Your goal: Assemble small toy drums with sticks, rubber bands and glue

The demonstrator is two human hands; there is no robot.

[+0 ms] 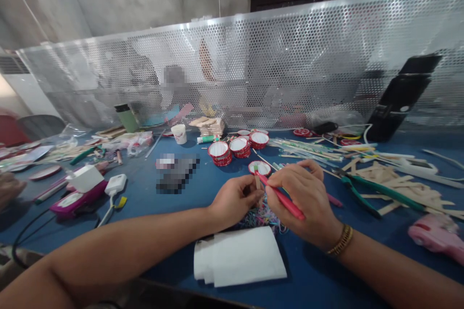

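Between the fingertips of my left hand (232,202) a small wooden craft stick (257,182) stands nearly upright, its top end green. My right hand (306,200) grips a pinkish-red marker pen (290,203), whose tip end points at the upper part of the stick. From this view I cannot tell whether the tip touches it. Under my hands lies a tangle of multicoloured threads (266,215). A folded white cloth (241,258) rests just in front of me. Directly behind the stick is a small round red-and-white container (264,169), partly covered by my fingers.
Several red-rimmed round containers (219,154) stand farther back, near a paper cup (179,134). Green-handled pliers (384,188) lie on the right among loose wooden sticks (409,178), beside a pink glue gun (435,236). At left sits a purple power strip (78,200). A perforated metal screen (232,67) borders the back.
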